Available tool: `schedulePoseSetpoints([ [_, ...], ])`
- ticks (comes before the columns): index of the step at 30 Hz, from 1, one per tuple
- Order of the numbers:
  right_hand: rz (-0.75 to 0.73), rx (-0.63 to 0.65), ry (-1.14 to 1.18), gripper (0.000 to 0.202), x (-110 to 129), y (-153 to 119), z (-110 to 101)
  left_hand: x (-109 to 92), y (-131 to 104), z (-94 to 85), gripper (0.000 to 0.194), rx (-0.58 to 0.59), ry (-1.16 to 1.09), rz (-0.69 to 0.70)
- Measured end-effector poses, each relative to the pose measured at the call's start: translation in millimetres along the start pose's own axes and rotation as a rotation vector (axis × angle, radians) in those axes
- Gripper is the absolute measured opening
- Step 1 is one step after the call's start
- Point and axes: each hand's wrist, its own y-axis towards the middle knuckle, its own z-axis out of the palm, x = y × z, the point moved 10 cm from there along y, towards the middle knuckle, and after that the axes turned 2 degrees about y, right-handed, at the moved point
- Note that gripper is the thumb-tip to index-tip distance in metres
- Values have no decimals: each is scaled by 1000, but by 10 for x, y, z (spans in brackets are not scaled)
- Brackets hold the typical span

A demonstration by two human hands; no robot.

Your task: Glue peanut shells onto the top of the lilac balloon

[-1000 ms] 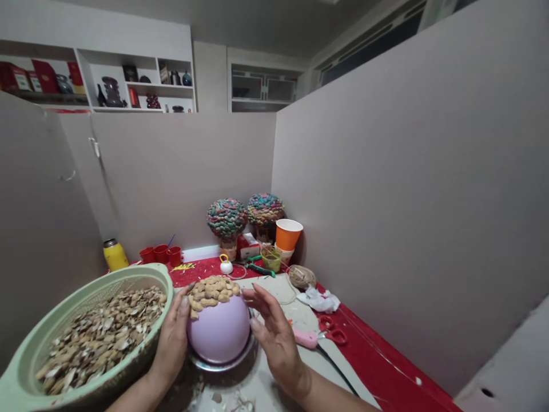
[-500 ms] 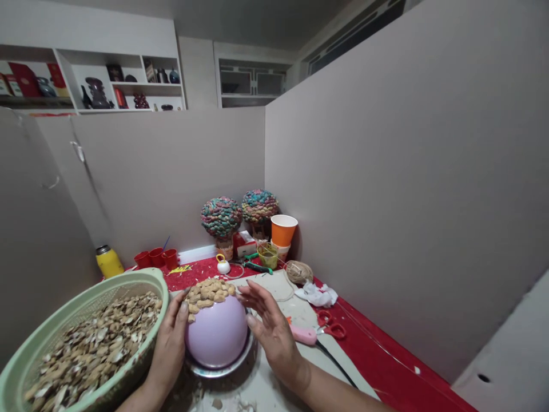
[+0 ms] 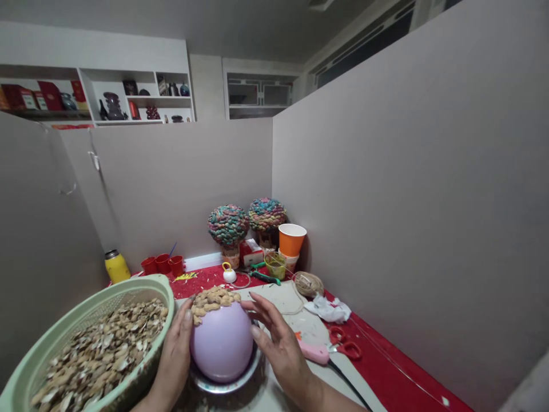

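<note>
A smooth lilac ball (image 3: 222, 346) sits in a round metal dish (image 3: 223, 388). Peanut shells (image 3: 214, 301) cover its top and upper far side. My left hand (image 3: 175, 349) rests against the ball's left side, fingers curved round it. On the right, my right hand (image 3: 281, 346) has its fingers apart, fingertips at the ball's upper right side. To the left, a green colander (image 3: 168, 300) holds many peanut shell pieces (image 3: 107, 355).
A pink glue gun (image 3: 314, 352) and red scissors (image 3: 348, 349) lie right of my hand. Behind are a twine roll (image 3: 309, 284), tissue (image 3: 328, 309), green-handled pliers (image 3: 266, 278), an orange cup (image 3: 292, 241), two colourful ball trees (image 3: 229, 225) and a yellow bottle (image 3: 116, 267).
The view has tilted up and shifted slightly, so everything sits a little lower and further right. Both hands stay at the ball; the right hand's fingers are slightly nearer its side.
</note>
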Motion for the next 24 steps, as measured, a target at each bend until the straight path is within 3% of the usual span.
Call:
schedulePoseSetpoints([
  [7, -24, -121, 118, 40, 252, 36, -117, -148, -118, -83, 59, -31, -46, 65],
  [9, -40, -130, 142, 38, 310, 2, -118, -303, -243, -128, 50, -68, -46, 201],
  [11, -68, -99, 152, 38, 367, -55, -73, -544, -438, -171, 41, -116, -30, 441],
  [13, -85, -43, 168, 39, 423, -123, 8, -777, -671, -168, 41, -132, 7, 693],
  [15, -99, 18, 193, 41, 495, -189, 105, -929, -841, -116, 45, -93, 46, 856],
  [20, -58, 148, 273, 45, 599, -280, 325, -1146, -934, -53, 37, -5, 22, 947],
  [24, 13, 145, 340, 50, 506, -264, 355, -1299, -960, -7, 25, 49, -2, 1035],
])
